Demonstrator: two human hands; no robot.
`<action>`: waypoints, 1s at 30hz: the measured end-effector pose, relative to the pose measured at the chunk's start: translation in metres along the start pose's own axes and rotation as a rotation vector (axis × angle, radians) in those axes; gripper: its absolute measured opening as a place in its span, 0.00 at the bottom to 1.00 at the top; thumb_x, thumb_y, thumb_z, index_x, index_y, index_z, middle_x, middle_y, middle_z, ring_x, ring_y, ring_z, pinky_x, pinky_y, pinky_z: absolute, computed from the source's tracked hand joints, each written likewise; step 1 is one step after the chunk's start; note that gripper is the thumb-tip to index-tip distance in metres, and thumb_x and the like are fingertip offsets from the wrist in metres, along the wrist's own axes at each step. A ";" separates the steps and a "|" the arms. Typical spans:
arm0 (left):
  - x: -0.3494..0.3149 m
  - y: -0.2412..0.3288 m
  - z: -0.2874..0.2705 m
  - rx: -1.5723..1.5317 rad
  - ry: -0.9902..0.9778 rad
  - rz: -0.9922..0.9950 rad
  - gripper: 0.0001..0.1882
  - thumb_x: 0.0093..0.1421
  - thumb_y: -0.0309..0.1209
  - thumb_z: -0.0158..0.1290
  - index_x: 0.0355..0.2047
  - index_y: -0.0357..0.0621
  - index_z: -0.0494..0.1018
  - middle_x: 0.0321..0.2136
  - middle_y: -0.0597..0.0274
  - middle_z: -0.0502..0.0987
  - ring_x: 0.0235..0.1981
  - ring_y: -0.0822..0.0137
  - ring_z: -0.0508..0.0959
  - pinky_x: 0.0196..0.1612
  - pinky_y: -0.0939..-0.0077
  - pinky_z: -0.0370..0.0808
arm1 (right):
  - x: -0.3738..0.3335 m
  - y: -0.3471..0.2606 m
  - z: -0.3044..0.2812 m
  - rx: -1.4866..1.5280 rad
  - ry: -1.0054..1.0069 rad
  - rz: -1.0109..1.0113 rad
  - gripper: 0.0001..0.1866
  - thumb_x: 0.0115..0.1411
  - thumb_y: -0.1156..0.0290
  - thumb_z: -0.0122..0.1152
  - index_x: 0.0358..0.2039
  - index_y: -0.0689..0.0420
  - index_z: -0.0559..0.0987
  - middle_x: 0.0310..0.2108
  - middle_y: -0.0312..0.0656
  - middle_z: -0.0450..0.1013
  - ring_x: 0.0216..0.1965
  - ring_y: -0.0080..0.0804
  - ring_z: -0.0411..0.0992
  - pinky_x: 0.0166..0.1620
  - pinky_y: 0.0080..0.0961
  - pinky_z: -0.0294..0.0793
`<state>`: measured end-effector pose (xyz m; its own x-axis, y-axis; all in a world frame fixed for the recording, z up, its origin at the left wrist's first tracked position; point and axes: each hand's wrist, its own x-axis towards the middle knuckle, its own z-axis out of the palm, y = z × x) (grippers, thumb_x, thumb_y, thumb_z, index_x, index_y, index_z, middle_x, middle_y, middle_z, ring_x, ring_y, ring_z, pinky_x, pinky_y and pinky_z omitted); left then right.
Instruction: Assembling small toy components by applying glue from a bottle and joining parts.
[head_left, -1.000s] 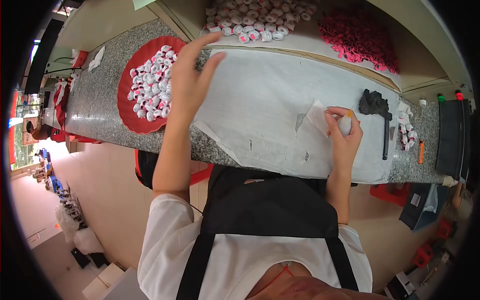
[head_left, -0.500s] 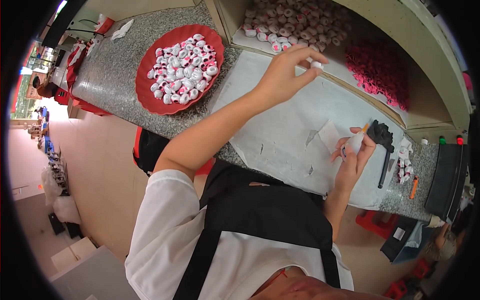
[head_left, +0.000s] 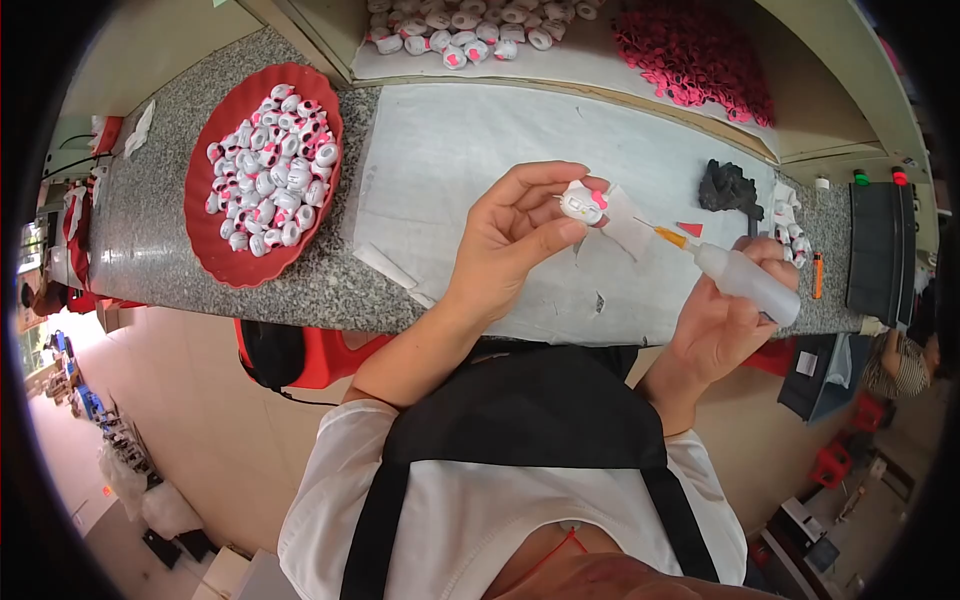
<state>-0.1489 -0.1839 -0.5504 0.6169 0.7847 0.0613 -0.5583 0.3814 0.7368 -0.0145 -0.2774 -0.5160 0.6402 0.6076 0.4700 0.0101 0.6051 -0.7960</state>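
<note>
Between the thumb and fingers of my left hand [head_left: 500,245] is a small white cat-head-shaped piece [head_left: 583,203] with a pink bow, held up above the white paper sheet [head_left: 430,150]. My right hand [head_left: 715,330] is wrapped round a translucent squeeze bottle [head_left: 750,283]. Its orange needle tip [head_left: 674,237] points left toward the piece, a short way apart from it. Behind the piece lies a scrap of white paper [head_left: 630,228], with a small red triangle [head_left: 690,229] beside the bottle.
A red scalloped bowl [head_left: 197,225] full of similar white pieces stands at the left. On the shelf are piled white pieces [head_left: 480,25] and pink pieces [head_left: 690,60]. A crumpled black cloth [head_left: 728,187], an orange pen-like tool [head_left: 817,275] and a black bin [head_left: 878,250] are at the right.
My left hand has come down from near the shelf to above the sheet with the white piece. The bottle's tip has tilted left toward it. The view has shifted.
</note>
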 end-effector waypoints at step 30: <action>-0.005 -0.002 -0.002 0.082 -0.020 0.092 0.18 0.45 0.19 0.48 0.39 0.37 0.60 0.38 0.48 0.67 0.37 0.62 0.70 0.42 0.73 0.66 | -0.008 -0.002 0.017 -0.449 -0.334 -0.354 0.17 0.41 0.66 0.61 0.27 0.57 0.63 0.23 0.40 0.59 0.17 0.23 0.58 0.16 0.14 0.59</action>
<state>-0.1523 -0.1876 -0.5534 0.5767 0.8041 0.1443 -0.5662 0.2661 0.7801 -0.0330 -0.2743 -0.5119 0.2673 0.5820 0.7680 0.5419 0.5682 -0.6192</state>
